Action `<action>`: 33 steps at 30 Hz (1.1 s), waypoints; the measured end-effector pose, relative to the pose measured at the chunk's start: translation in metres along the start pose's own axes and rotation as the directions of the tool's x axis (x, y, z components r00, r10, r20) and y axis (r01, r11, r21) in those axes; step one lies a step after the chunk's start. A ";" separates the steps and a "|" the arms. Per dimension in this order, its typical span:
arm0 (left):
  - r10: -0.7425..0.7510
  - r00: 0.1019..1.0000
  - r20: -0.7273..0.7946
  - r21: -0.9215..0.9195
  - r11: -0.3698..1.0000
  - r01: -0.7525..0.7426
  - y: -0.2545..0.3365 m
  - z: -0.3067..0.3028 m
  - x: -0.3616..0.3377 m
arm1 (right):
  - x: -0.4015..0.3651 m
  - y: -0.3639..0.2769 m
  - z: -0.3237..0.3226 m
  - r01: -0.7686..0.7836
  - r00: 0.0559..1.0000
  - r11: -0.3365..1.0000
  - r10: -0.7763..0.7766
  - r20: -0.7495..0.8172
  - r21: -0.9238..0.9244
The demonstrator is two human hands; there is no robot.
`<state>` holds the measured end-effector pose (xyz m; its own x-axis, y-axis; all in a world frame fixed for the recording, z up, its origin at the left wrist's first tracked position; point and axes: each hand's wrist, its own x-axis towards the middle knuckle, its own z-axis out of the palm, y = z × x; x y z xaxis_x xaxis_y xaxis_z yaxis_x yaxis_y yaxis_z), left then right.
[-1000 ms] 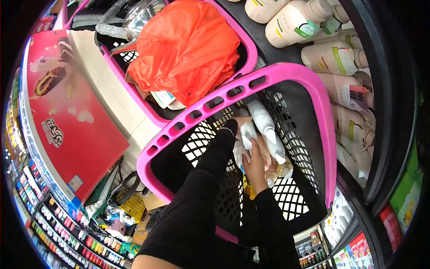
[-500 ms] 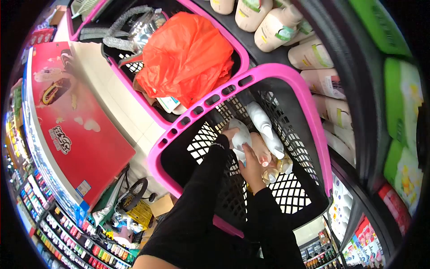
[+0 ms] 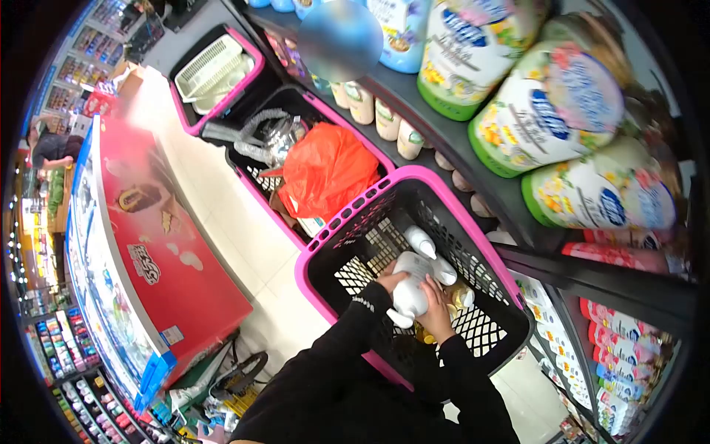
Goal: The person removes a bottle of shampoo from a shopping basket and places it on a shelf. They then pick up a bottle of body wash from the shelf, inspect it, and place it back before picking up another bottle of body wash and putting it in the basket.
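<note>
A white pump bottle [image 3: 409,286] is held between my two hands, inside or just over a black basket with a pink rim [image 3: 305,286]. My left hand [image 3: 390,279] is closed round its left side. On its right side my right hand [image 3: 436,307] presses with fingers wrapped round it. Beyond the bottle lie another white bottle [image 3: 420,241] and a white container [image 3: 443,271] against the basket's right side. Gold-coloured bottles [image 3: 463,297] sit to the right of my right hand, partly hidden.
A second basket [image 3: 283,222] holds a red plastic bag [image 3: 325,169]; a third basket [image 3: 257,65] stands beyond. Shelves with large bottles [image 3: 548,103] run along the right. A red freezer [image 3: 163,244] is at left, and a person [image 3: 55,148] is far left.
The view has moved back and up, showing more shelf and a third basket. The white pump bottle has been turned and lifted off the other bottles, both hands now on it.
</note>
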<state>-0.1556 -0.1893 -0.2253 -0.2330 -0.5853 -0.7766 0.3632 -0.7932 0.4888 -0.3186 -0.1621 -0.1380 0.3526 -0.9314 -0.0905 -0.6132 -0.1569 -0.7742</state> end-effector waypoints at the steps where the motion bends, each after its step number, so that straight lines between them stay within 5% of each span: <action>1: 0.018 0.998 0.061 -0.007 1.000 -0.018 -0.008 -0.002 0.003 | -0.005 -0.002 -0.004 0.011 1.000 1.000 -0.011 -0.023 0.000; 5: 0.038 0.985 0.170 0.016 0.999 -0.041 0.016 0.024 -0.048 | -0.023 -0.029 -0.035 0.205 0.976 0.978 -0.206 -0.064 -0.035; 8: -0.147 0.986 0.075 -0.033 0.988 0.150 0.049 0.060 -0.111 | -0.035 -0.054 -0.061 0.279 0.958 0.960 -0.276 -0.084 0.028; 9: -0.172 0.926 0.335 0.088 0.985 0.151 0.036 0.041 -0.096 | -0.042 -0.061 -0.070 0.283 0.954 0.959 -0.280 -0.107 0.015; 11: -0.250 0.929 0.273 0.053 0.968 0.245 0.054 0.064 -0.149 | -0.057 -0.073 -0.085 0.115 0.989 0.970 -0.093 -0.111 0.214; 13: -0.415 0.892 0.179 0.305 0.885 0.351 0.069 0.076 -0.177 | -0.074 -0.077 -0.096 0.017 0.990 0.897 0.046 -0.131 0.443; 16: -0.273 0.943 0.188 0.561 0.819 0.125 0.069 0.091 -0.215 | -0.106 -0.090 -0.126 0.010 0.981 0.869 0.087 -0.172 0.494; 17: 0.064 0.887 0.456 0.673 0.627 -0.392 0.054 0.082 -0.213 | -0.118 -0.098 -0.138 0.027 0.979 0.872 0.076 -0.190 0.488; 18: 0.272 0.624 0.732 0.579 0.232 -0.781 0.044 0.079 -0.215 | -0.129 -0.109 -0.152 0.054 0.977 0.855 0.062 -0.204 0.517; 23: 0.269 0.541 0.797 0.509 0.186 -0.841 0.040 0.147 -0.286 | -0.182 -0.141 -0.203 0.200 0.966 0.794 -0.063 -0.249 0.575; 25: 0.364 0.425 0.829 0.345 0.266 -0.900 0.035 0.171 -0.312 | -0.201 -0.162 -0.225 0.264 0.951 0.781 -0.113 -0.287 0.567; 30: 0.461 0.375 0.804 0.320 0.196 -0.927 0.013 0.215 -0.369 | -0.240 -0.187 -0.263 0.359 0.921 0.716 -0.166 -0.352 0.599; 33: 0.554 0.349 0.756 0.215 0.293 -0.932 -0.008 0.231 -0.383 | -0.260 -0.203 -0.278 0.405 0.892 0.720 -0.175 -0.417 0.563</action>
<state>-0.2773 0.0021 0.1599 -0.5623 -0.7705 0.3001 0.1295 0.2764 0.9523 -0.4822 0.0208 0.2167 0.1275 -0.9401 0.3160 0.0993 -0.3049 -0.9472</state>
